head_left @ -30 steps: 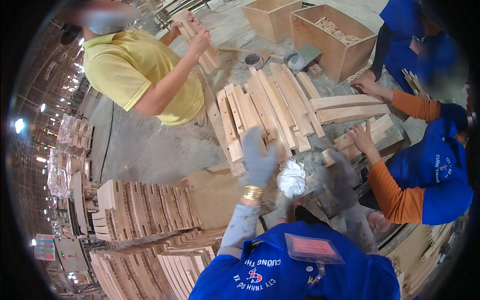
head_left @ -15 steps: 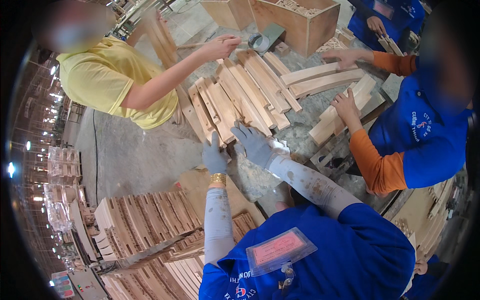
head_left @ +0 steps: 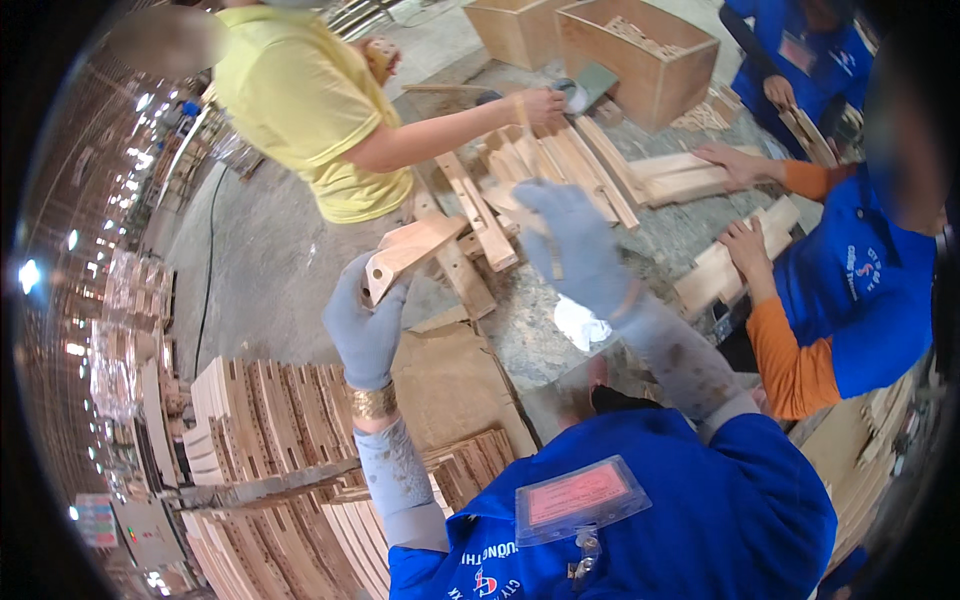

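Note:
My left hand (head_left: 366,325), in a grey glove, grips a short curved wooden piece (head_left: 412,250) and holds it up off the table. My right hand (head_left: 572,240), also gloved, is raised above the pile of wooden slats (head_left: 545,165) with its fingers spread and nothing clearly in it. The grey stone-like table top (head_left: 535,335) lies under both hands. My blue jacket with a pink badge fills the lower edge.
A person in a yellow shirt (head_left: 310,100) reaches a hand (head_left: 540,105) into the slats. A person with orange sleeves (head_left: 790,360) presses on planks (head_left: 700,175) at the right. Wooden crates (head_left: 640,60) stand behind; stacked wooden pieces (head_left: 260,400) and cardboard (head_left: 450,385) lie lower left.
My left hand has picked a curved wooden piece off the pile and lifted it to the left. My right hand has risen and spread over the slats.

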A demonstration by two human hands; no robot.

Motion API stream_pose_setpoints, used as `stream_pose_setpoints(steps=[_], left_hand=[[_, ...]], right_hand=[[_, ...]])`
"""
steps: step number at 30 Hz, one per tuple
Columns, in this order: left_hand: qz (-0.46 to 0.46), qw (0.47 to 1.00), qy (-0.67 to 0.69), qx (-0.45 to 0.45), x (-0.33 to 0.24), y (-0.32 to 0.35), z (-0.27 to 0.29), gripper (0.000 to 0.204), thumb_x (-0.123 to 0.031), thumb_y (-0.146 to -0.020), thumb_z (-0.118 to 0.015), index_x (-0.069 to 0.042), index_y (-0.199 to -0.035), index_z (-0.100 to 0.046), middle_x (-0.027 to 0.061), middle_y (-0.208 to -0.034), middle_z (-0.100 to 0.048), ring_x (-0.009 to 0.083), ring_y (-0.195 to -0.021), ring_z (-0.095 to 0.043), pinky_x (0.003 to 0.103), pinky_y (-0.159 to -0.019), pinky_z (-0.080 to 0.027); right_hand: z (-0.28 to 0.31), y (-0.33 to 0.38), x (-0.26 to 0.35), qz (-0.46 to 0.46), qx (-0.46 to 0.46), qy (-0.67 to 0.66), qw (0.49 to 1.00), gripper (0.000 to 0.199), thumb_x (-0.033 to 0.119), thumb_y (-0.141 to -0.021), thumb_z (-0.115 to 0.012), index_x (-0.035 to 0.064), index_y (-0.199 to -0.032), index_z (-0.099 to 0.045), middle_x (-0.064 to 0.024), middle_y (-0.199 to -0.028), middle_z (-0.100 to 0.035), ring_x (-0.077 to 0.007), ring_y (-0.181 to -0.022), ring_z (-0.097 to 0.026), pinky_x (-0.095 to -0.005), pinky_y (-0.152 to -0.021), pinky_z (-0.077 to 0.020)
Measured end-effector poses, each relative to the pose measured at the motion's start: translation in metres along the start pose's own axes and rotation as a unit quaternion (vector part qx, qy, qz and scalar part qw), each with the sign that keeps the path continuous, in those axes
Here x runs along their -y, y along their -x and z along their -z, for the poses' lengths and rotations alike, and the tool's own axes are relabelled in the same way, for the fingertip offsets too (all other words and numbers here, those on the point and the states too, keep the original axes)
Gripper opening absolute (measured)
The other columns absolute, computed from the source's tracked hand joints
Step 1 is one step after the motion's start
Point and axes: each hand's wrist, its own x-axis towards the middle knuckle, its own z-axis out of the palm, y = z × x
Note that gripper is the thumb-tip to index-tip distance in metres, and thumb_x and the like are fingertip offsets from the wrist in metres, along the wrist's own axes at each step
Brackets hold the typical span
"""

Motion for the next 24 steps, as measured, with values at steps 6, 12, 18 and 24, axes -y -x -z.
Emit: stream_pose_setpoints(steps=[6, 12, 18, 24], left_hand=[[-0.074, 0.996, -0.03, 0.04, -0.073, 0.018, 0.074, 0.037, -0.007, -0.066, -0.074, 0.004, -0.098, -0.059, 0.0064, -0.084, -0.062, 0.011, -0.075, -0.057, 0.025, -0.067, -0.048], [-0.096, 0.976, 0.018, 0.197, -0.084, 0.034, 0.051, 0.039, -0.016, -0.061, -0.079, -0.001, -0.093, -0.062, 0.0067, -0.078, -0.062, 0.0118, -0.068, -0.058, 0.025, -0.063, -0.048], [-0.082, 0.99, 0.063, 0.1, -0.06, 0.06, 0.002, 0.028, -0.012, -0.063, -0.076, 0.0, -0.083, -0.059, 0.008, -0.079, -0.06, 0.0124, -0.071, -0.057, 0.025, -0.066, -0.047], [0.036, 0.948, 0.313, -0.055, -0.034, 0.078, -0.048, 0.049, 0.001, -0.068, -0.065, -0.003, -0.109, -0.038, 0.0082, -0.106, -0.049, 0.0159, -0.092, -0.055, 0.026, -0.077, -0.046]], right_hand=[[0.087, -0.025, 0.044, 0.106, 0.022, -0.018, 0.994, 0.035, 0.005, -0.07, -0.055, -0.0007, -0.105, -0.053, -0.0176, -0.096, -0.058, -0.0354, -0.088, -0.056, -0.0395, -0.078, -0.0452], [0.106, -0.034, 0.074, 0.111, 0.134, -0.027, 0.984, 0.036, 0.007, -0.069, -0.053, 0.0027, -0.104, -0.055, -0.0176, -0.093, -0.058, -0.0352, -0.086, -0.056, -0.0394, -0.076, -0.0447], [0.108, -0.029, 0.099, 0.097, 0.116, -0.03, 0.988, 0.036, 0.008, -0.069, -0.054, 0.0023, -0.104, -0.054, -0.0185, -0.098, -0.058, -0.0359, -0.089, -0.055, -0.0399, -0.078, -0.0442], [0.076, -0.01, 0.086, 0.071, 0.142, -0.017, 0.987, 0.041, 0.014, -0.069, -0.06, -0.002, -0.106, -0.055, -0.0192, -0.097, -0.059, -0.0304, -0.088, -0.059, -0.0351, -0.079, -0.0452]])
